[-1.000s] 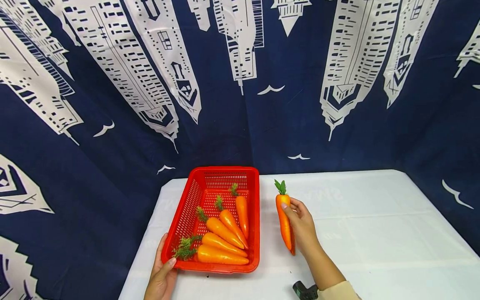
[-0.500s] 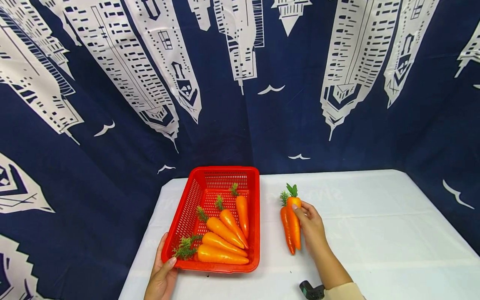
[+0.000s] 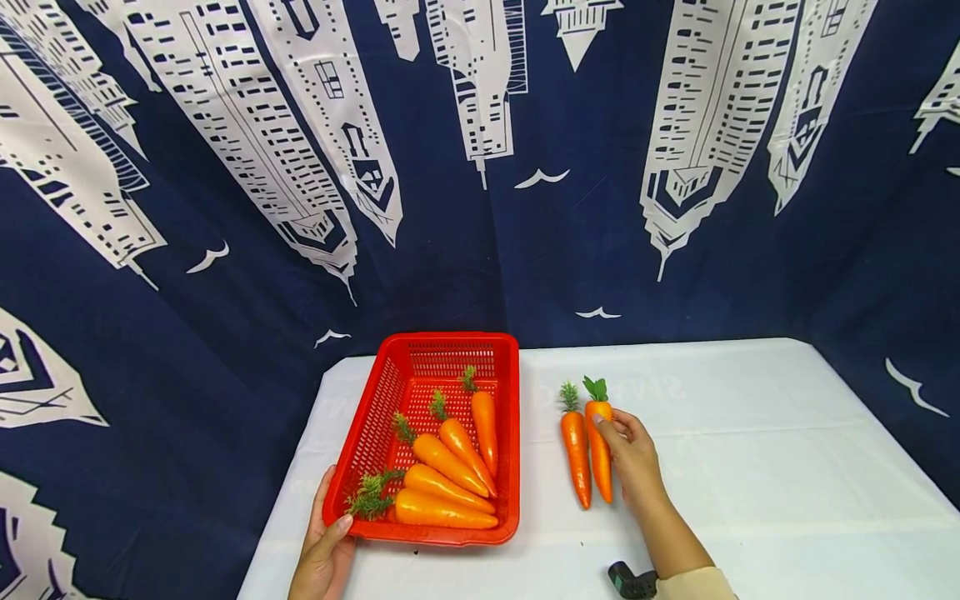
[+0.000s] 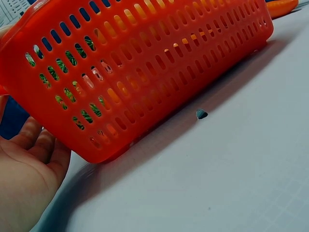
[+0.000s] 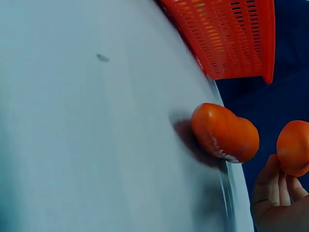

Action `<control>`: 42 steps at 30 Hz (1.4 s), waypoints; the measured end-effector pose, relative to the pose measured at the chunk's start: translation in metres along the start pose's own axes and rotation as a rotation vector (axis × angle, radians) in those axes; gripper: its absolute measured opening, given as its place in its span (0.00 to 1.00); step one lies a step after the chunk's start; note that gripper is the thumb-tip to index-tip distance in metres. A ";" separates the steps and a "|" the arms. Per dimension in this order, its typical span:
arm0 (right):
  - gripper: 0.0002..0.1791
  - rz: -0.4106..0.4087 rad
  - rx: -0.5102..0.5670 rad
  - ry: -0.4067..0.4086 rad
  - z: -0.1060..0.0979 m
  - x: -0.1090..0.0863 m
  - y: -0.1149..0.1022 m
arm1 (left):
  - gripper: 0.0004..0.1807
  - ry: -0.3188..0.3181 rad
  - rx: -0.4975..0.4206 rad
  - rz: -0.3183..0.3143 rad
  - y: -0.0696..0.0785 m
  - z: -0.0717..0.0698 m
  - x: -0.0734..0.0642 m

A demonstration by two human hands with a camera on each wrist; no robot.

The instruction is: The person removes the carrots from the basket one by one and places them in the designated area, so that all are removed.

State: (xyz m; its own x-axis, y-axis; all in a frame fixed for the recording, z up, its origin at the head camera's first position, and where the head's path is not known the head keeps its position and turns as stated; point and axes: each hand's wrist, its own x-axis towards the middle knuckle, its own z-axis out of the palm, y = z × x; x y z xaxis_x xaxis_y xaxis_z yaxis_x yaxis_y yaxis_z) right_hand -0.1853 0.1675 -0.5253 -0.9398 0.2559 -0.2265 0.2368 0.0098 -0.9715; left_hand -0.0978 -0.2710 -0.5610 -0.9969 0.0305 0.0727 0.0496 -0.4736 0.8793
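Note:
A red perforated basket point(image 3: 513, 433) stands on the table's left part, with several orange carrots point(image 3: 450, 464) in it, their green tops toward the left and back. My left hand point(image 3: 327, 546) grips the basket's near left corner, thumb over the rim; in the left wrist view its fingers point(image 4: 41, 142) reach under the corner. My right hand point(image 3: 636, 454) pinches a carrot point(image 3: 599, 442) with broad green leaves near its top, to the right of the basket. Just left of it, a second carrot point(image 3: 576, 458) with a feathery top lies on the table, also seen in the right wrist view.
A white cloth covers the table point(image 3: 750, 467). A blue curtain point(image 3: 570, 250) with white city buildings hangs behind it. A black device point(image 3: 632, 581) sits at my right wrist. Small dark specks point(image 4: 201, 114) lie on the cloth near the basket.
My right hand has moved right with the leafy carrot, from in front of the feathery-topped carrot to beside it, uncovering that one. The left hand and basket have stayed put.

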 end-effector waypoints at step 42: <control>0.36 0.004 -0.391 -0.059 -0.008 0.018 0.013 | 0.42 -0.039 -0.030 0.027 -0.002 -0.003 0.000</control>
State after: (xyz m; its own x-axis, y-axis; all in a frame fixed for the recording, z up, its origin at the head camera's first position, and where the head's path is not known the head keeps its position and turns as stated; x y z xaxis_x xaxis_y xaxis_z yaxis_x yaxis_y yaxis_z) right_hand -0.1968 0.1803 -0.5410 -0.9485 0.2008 -0.2449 0.3058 0.3796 -0.8732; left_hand -0.0977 -0.2727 -0.5642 -0.9920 0.0516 0.1149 0.0738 -0.5010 0.8623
